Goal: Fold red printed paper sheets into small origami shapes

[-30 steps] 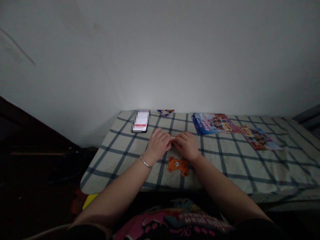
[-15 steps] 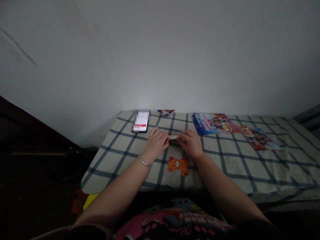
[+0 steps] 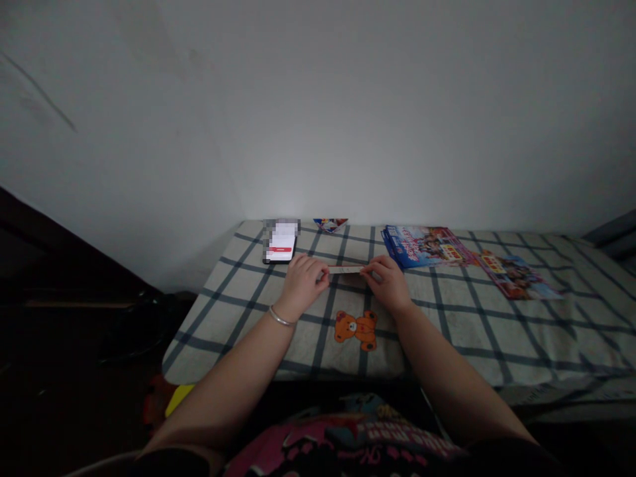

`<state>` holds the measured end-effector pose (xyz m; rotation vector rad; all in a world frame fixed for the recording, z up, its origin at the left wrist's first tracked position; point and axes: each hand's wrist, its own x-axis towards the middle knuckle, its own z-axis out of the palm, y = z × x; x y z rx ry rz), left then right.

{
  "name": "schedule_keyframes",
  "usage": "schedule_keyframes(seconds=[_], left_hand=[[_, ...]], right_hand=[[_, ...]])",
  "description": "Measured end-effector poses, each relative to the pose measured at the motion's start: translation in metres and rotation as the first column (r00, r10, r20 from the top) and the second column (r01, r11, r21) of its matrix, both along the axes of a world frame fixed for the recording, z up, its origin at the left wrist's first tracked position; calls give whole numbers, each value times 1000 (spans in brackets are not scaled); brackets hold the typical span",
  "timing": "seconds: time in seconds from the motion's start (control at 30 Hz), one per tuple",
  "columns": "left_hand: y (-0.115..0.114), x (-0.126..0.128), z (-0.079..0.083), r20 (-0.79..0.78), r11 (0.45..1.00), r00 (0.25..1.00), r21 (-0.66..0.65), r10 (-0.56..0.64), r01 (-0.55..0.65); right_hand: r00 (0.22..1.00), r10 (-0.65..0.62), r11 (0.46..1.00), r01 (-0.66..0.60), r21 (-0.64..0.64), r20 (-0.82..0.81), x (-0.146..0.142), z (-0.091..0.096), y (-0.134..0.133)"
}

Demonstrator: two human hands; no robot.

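Between my hands a narrow white strip of folded paper [image 3: 344, 269] with a thin reddish upper edge is stretched level above the checked cloth. My left hand [image 3: 304, 283], below a silver bangle [image 3: 281, 317] on the wrist, pinches its left end. The right end is pinched by the thumb and fingers of my right hand [image 3: 387, 281]. An orange teddy bear picture [image 3: 356, 330] shows on the cloth just nearer to me than the strip. Whatever part of the paper lies behind my fingers is hidden.
A phone [image 3: 281, 241] with a lit screen lies behind my left hand. By the wall is a colourful triangular paper piece [image 3: 330, 224]. To the right are a pile of glossy printed sheets [image 3: 424, 246] and another printed sheet [image 3: 519, 275]. The checked tablecloth [image 3: 462, 331] covers the table.
My hands have moved apart along the paper, left hand leftward and right hand slightly rightward. More of the strip's pale face shows between them now, where a dark edge showed before.
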<state>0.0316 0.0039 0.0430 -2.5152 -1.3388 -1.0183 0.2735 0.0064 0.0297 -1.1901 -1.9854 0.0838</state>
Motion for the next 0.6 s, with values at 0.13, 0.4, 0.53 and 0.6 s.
schedule_keyframes(seconds=[0.13, 0.4, 0.53, 0.6], left_hand=[[0, 1, 0, 15, 1000, 1000, -22, 11, -11], [1, 1, -8, 128, 995, 992, -94, -14, 26], [-2, 1, -6, 167, 991, 986, -124, -21, 42], [-3, 1, -5, 189, 989, 982, -137, -31, 58]], right_hand=[[1000, -7, 1000, 6, -14, -23, 0, -1, 0], [993, -59, 998, 56, -23, -106, 4, -6, 4], [990, -88, 996, 84, -40, -106, 6, -7, 6], [992, -86, 995, 82, -49, -91, 7, -8, 6]])
